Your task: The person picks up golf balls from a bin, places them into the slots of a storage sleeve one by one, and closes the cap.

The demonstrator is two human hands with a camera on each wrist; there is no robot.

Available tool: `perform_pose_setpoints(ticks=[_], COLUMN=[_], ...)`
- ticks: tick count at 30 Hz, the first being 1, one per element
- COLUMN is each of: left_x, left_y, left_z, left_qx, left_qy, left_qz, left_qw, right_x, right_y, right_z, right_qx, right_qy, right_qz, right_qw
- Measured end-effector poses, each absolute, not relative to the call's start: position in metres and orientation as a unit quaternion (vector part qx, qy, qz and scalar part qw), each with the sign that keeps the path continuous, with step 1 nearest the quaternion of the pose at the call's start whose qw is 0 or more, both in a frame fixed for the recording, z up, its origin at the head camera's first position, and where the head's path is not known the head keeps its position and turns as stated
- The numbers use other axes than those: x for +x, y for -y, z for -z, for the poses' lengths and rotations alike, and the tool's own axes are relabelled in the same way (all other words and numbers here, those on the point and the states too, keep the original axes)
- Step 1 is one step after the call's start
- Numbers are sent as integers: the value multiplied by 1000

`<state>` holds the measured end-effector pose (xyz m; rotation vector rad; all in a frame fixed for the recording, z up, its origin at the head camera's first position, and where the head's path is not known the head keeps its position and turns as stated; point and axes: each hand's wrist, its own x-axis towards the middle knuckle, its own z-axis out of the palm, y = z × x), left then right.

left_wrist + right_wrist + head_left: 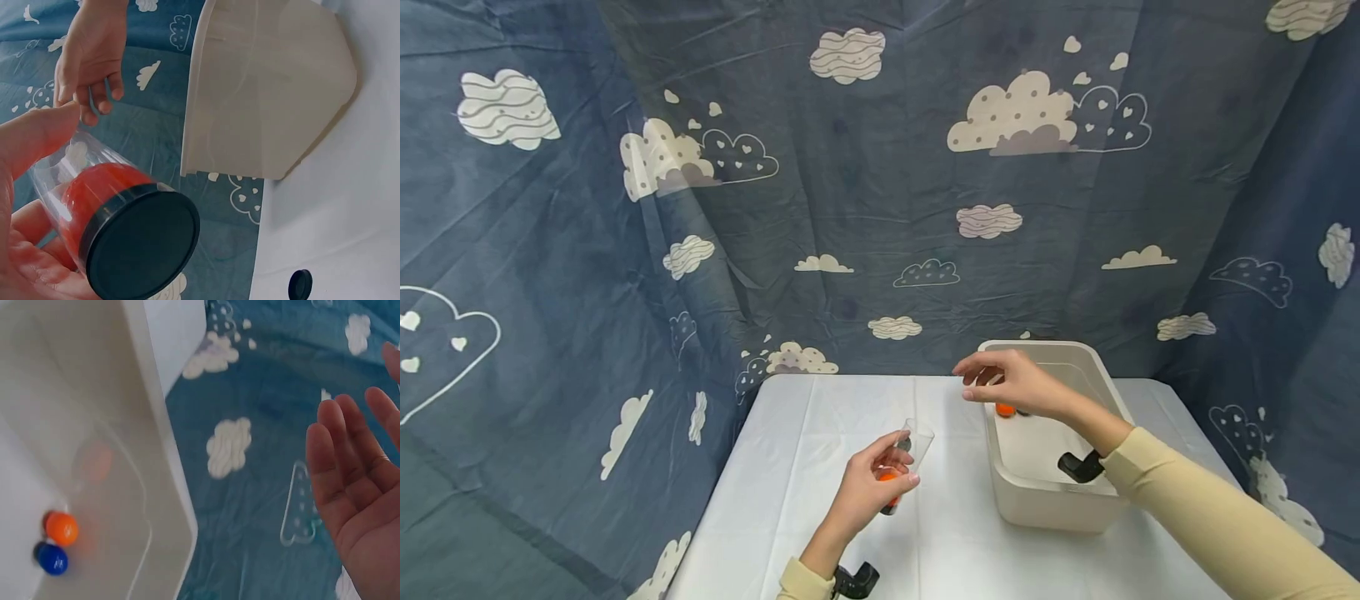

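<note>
A: Head view first: what are the hands about?

B: The left hand (868, 483) grips a black-ended clear plastic cylinder (921, 443), tilted so its clear end leans toward 1 o'clock. At roughly 3 o'clock from it stands a beige rectangular plastic bin (1052, 507). The right hand (1017, 385) hangs over that bin's 11 o'clock corner.

A: And the left wrist view — why that grip?

B: Thumb on one side, fingers on the other; probably that steadies the smooth wall and leaves both ends free. A rounded orange-red object (97, 194) sits inside, against the black end — the tilt likely settles it there. A small black disc (300, 285) is at 5 o'clock, on the white tablecloth (344, 219).

A: Right wrist view?

B: The right hand, at 4 o'clock, shows a bare palm, fingers loosely bent, holding nothing. Around 8 o'clock, a shiny orange ball (62, 529) and a shiny blue ball (54, 560) lie side by side in the bin, whose walls presumably stop them rolling away.
</note>
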<state>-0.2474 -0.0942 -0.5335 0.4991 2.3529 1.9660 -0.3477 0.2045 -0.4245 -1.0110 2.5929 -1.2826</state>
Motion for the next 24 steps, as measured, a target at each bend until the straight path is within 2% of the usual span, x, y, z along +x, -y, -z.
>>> perform_pose_setpoints(ticks=[12,20,24], left_x=[-245,-247,-245], left_y=[97,95,94], left_z=[531,537,538], left_qx=[169,162,153], left_qy=[-745,-742,-746], left_qz=[-645,-650,-648], left_qw=[10,15,9], right_x=[-398,-426,-436], right_y=[-248,-264,-271], right_z=[456,487,502], right_qx=[-243,-191,-155], right_qy=[-876,-879,-886], right_qz=[417,437,434], right_qw=[0,17,48])
